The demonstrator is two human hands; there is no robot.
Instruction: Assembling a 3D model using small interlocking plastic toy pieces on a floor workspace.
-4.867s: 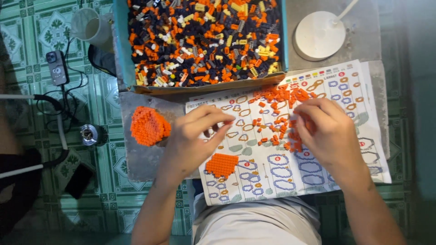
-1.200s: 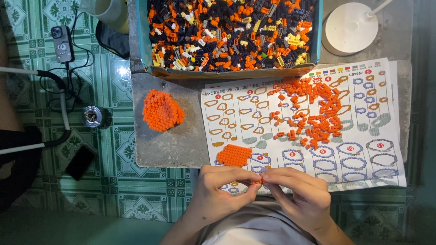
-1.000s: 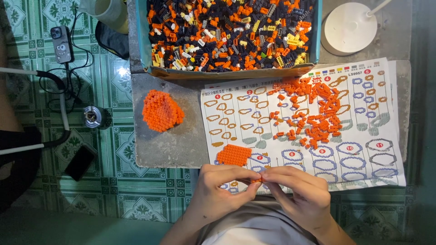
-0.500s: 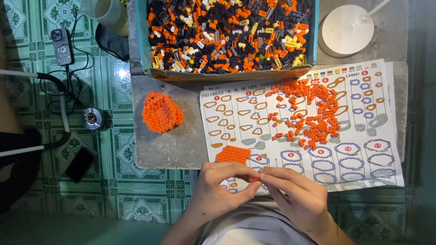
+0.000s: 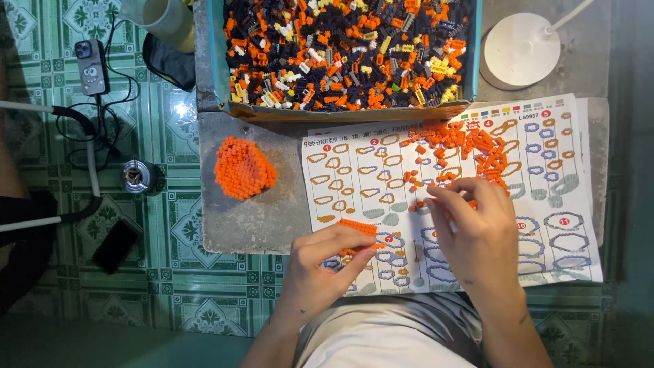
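— Now, what are your hands doing?

— Your left hand [image 5: 320, 262] grips the small flat orange brick plate [image 5: 357, 227], fingers curled closed over its near edge, low on the instruction sheet [image 5: 545, 204]. Your right hand [image 5: 480, 232] has left it: half a second ago both hands pinched together at the sheet's near edge, and now the right one has reached up to the loose orange bricks [image 5: 470, 146]. Its fingertips [image 5: 436, 197] rest among the nearest strays, fingers half spread; whether they have closed on a piece I cannot tell.

— So what does that mean for the build?

— I judge the last piece is seated and you are fetching another; the plate waits in your left grip, no bigger than a moment ago.

— And around that?

— The finished orange dome [image 5: 244, 167] sits untouched, left of the sheet, on the grey stone table [image 5: 266, 218]. Beyond it the blue tray [image 5: 218, 61] holds mixed orange, black, white and yellow bricks. A white lamp base [image 5: 521, 49] stands at the far right.

— And the room?

— Green patterned floor tiles [image 5: 191, 279], a phone [image 5: 92, 65] on a cable, a second dark phone [image 5: 116, 245], a pale cup [image 5: 163, 17], a small metal tin [image 5: 138, 176].
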